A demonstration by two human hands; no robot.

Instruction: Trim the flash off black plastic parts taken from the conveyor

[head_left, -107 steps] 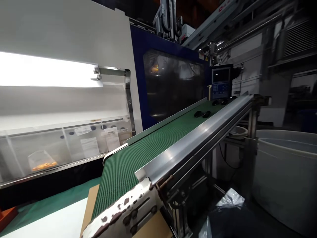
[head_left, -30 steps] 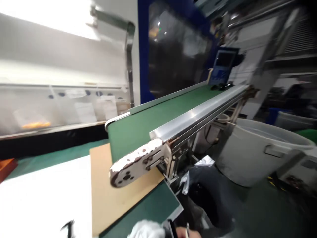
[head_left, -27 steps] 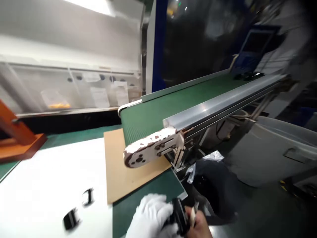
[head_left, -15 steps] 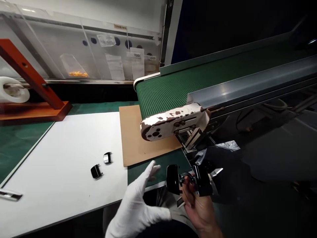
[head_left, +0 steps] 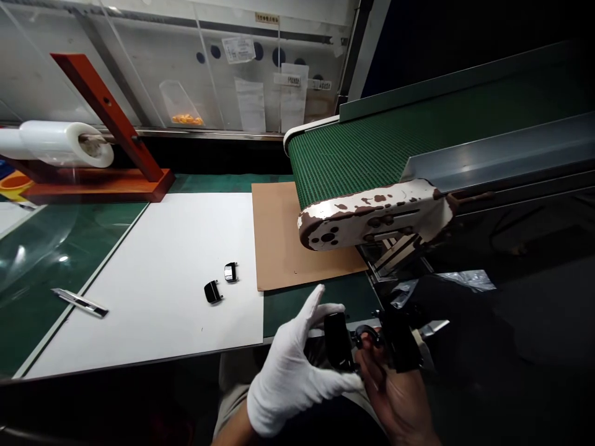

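The left hand (head_left: 292, 375) stands wide around a black part (head_left: 338, 341) the right hand (head_left: 397, 393) holds; a conveyor (head_left: 353, 152) overhangs cardboard (head_left: 279, 248) on the green bench (head_left: 111, 220).

Parts (head_left: 213, 292) on sheet (head_left: 176, 248) | cardboard (head_left: 279, 248) right | conveyor end (head_left: 346, 161) over cardboard

At lower centre I see a plain white glove (head_left: 283, 381) on the left hand (head_left: 297, 365), ending at the wrist (head_left: 244, 422); the right hand (head_left: 395, 390) is bare. Greyish-beige trousers (head_left: 233, 378) and dark clothing (head_left: 320, 426) show below.
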